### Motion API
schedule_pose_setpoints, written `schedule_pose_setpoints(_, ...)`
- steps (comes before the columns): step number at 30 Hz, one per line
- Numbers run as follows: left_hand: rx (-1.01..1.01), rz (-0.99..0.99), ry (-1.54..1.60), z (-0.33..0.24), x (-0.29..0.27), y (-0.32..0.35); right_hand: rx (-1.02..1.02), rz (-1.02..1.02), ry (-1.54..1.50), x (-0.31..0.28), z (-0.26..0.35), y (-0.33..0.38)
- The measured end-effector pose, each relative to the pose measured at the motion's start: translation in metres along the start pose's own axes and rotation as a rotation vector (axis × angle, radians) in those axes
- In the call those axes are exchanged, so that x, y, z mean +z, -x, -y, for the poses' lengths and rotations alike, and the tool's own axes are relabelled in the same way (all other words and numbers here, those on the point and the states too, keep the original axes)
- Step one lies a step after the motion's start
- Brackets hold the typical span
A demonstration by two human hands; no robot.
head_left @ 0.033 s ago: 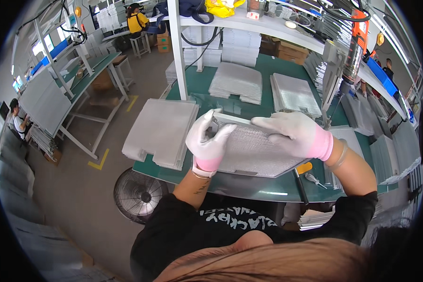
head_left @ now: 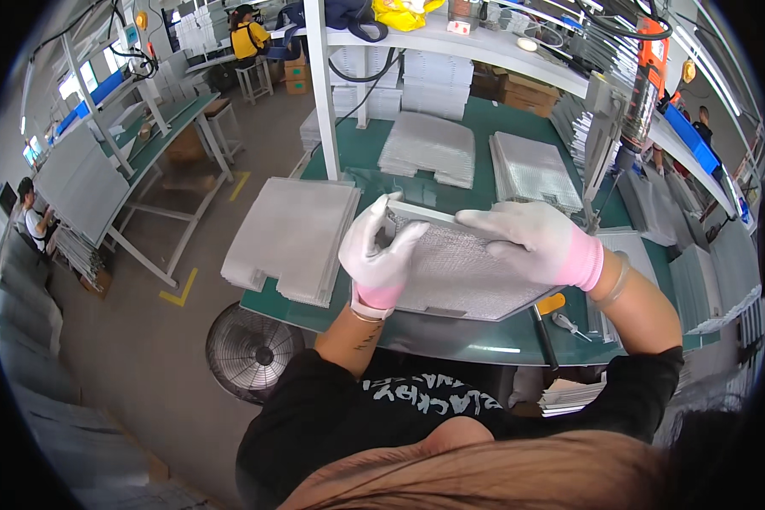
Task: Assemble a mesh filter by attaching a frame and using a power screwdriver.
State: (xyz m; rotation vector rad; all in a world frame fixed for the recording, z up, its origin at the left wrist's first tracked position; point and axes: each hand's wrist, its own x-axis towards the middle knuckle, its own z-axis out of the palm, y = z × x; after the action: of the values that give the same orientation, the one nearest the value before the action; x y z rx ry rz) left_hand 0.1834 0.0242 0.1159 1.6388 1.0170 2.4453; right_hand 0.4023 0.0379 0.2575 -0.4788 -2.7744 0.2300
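Note:
A silvery mesh panel (head_left: 459,272) with a thin metal frame is tilted up over the front of the green workbench. My left hand (head_left: 381,255), in a white glove with a pink cuff, curls its fingers and thumb round the panel's far left corner. My right hand (head_left: 531,242), gloved alike, grips the panel's far edge and right part, fingers on the edge and thumb over the mesh. Part of the mesh is hidden beneath both hands. Right of the panel lie a hammer (head_left: 546,336) with a yellow head and a screwdriver (head_left: 569,326) with a pale handle.
A stack of pale sheets (head_left: 293,229) overhangs the workbench (head_left: 501,123) at left. Two more stacks, pale sheets (head_left: 429,146) and mesh sheets (head_left: 535,170), lie behind. An orange power screwdriver (head_left: 648,72) hangs at right by a metal stand (head_left: 602,127). A floor fan (head_left: 259,353) stands at lower left.
My left hand has shifted very slightly to the right at the panel's corner. The right hand and the panel look almost the same.

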Motion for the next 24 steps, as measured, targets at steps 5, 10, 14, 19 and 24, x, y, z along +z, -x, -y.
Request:
schedule_pose_setpoints(5,0.031,0.074,-0.178,0.003,-0.007,-0.006,0.041,0.029,0.001,0.001,0.003,-0.006)
schedule_pose_setpoints(10,0.117,0.085,-0.218,0.008,-0.014,-0.004,0.017,0.042,0.020,0.000,0.004,-0.010)
schedule_pose_setpoints(14,0.129,0.042,-0.166,0.012,-0.013,-0.004,0.082,0.071,0.017,-0.001,0.011,-0.012)
schedule_pose_setpoints(19,0.060,0.052,-0.130,0.011,-0.016,-0.006,0.017,0.026,0.018,0.003,0.006,-0.012)
schedule_pose_setpoints(24,-0.011,0.224,0.227,0.037,-0.020,-0.002,0.032,0.060,0.086,0.002,0.009,-0.010)
